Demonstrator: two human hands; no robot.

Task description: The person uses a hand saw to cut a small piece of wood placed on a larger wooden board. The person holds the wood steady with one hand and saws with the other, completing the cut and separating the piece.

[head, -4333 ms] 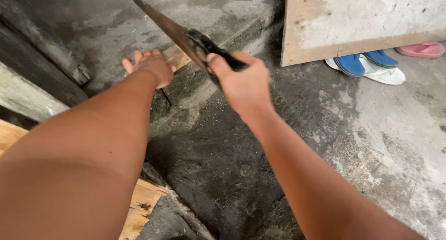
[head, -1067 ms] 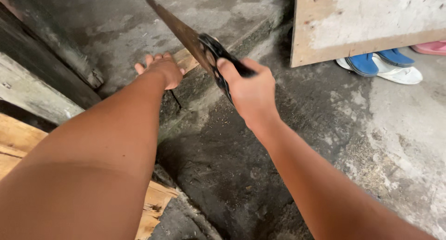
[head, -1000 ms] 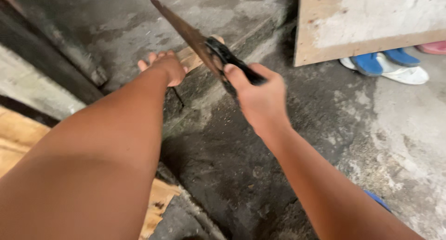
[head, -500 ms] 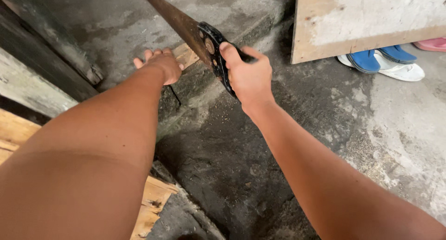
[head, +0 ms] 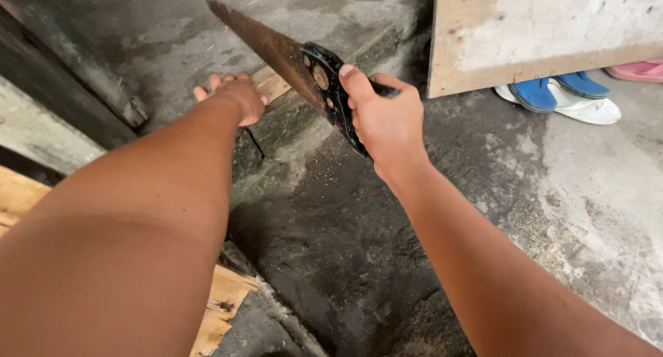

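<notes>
The right hand (head: 387,122), fingers wrapped around the black handle of a rusty handsaw (head: 276,53), has drawn the blade back since a moment ago. The left hand (head: 235,98) presses flat on the wooden strip (head: 271,84) at the concrete ledge, far left; sawing continues.

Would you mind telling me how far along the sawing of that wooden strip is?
Sawdust on the concrete suggests some cutting is done. In hand: the right hand grips the handsaw, blade on the wooden strip, which the left hand pins. The strip looks unsevered; cut depth is hidden.
</notes>
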